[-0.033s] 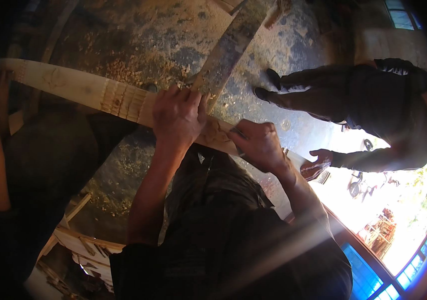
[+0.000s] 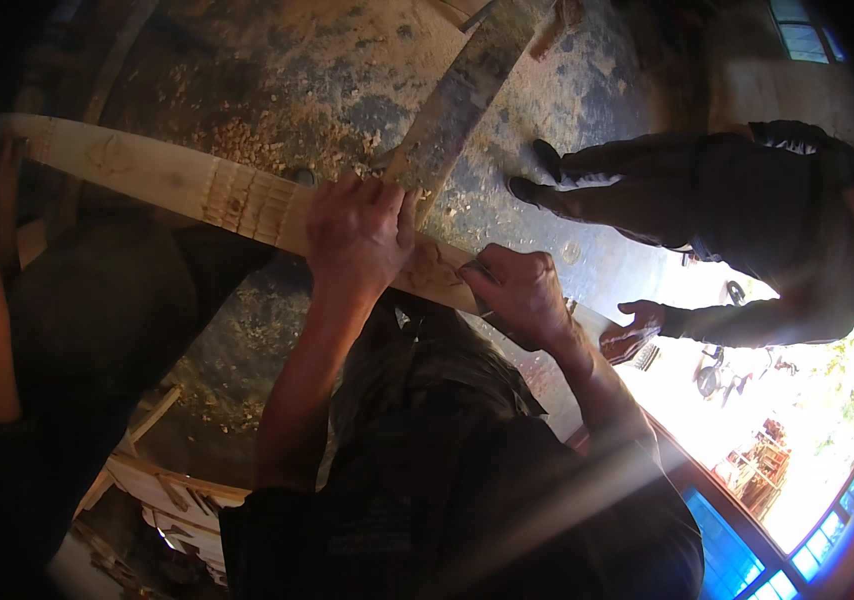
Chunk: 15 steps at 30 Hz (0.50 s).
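Note:
A long pale wooden board [image 2: 157, 175] with a tapered left end crosses in front of me, sloping down to the right. Rows of carved notches [image 2: 242, 200] mark its surface left of my hands. My left hand [image 2: 359, 225] is closed over the board near its middle, knuckles up and fingers curled toward the far edge. To the right, my right hand [image 2: 525, 290] is closed like a fist at the board. A thin dark piece shows by its thumb, but what it is stays hidden. Darker carved shapes [image 2: 432, 265] lie on the wood between both hands.
Under the board, a worn plank [image 2: 467, 90] runs away from me. Wood chips [image 2: 247, 135] litter the floor. Someone in dark clothes [image 2: 727, 190] stands at right, a hand [image 2: 632, 330] near the board's right end. Another person [image 2: 97, 330] is close at left, a hand by the tapered end.
My right hand has shifted very slightly at the board. My left hand and the board look the same.

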### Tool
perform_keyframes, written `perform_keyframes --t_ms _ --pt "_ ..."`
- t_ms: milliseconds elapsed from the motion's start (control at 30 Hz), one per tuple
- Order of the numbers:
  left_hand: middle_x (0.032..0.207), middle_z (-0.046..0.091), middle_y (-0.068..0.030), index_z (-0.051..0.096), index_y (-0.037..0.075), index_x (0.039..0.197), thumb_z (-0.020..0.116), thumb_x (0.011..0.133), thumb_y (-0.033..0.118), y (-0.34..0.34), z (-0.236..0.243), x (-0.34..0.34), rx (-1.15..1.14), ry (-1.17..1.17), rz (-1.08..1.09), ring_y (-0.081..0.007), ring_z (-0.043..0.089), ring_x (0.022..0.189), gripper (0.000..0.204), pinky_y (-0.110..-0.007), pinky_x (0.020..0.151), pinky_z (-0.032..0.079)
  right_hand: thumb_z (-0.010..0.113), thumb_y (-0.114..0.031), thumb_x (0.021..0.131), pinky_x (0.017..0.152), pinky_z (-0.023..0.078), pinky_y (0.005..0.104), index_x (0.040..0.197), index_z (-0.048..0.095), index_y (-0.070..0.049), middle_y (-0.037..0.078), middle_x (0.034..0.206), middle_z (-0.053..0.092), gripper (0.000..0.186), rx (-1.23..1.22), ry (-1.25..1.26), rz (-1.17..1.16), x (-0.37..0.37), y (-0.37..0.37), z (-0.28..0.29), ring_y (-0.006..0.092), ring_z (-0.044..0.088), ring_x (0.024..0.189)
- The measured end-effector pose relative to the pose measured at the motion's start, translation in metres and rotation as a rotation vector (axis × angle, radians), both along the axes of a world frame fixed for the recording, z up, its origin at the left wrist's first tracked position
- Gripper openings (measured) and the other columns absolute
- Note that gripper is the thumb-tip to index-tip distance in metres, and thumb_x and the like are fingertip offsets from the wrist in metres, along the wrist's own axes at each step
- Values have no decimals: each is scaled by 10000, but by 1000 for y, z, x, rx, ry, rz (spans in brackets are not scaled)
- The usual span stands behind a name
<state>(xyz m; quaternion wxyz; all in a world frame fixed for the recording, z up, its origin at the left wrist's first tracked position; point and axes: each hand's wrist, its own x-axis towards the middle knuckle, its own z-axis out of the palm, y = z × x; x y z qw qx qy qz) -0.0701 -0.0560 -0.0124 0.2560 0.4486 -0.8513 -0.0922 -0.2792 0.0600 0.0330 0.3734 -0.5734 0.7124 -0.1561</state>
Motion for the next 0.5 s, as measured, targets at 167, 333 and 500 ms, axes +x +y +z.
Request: perform_keyframes --t_ms 167,333,500 --pt "767 704 -82 712 86 793 831 974 194 -1 -1 -2 -30 8 -7 -302 669 833 242 -463 789 542 850 -233 1012 641 558 371 1021 809 -8 135 723 746 229 -66 -55 -168 21 -4 -8 126 664 625" --pt "788 734 -83 732 86 825 839 958 195 1 -3 0 -4 -38 -2 -295 697 855 203 -459 792 541 844 -224 1013 629 547 365 1027 821 -26 118 691 731 199 3 -83 -278 28 -3 -9 109 652 620" --pt "764 696 -85 726 79 811 840 974 180 0 -1 -1 -20 -6 -7 -301 668 818 223 -463 779 539 844 -234 996 630 554 378 987 807 -24 128 700 742 213 -103 -5 -159 24 -17 -11 160 671 596"
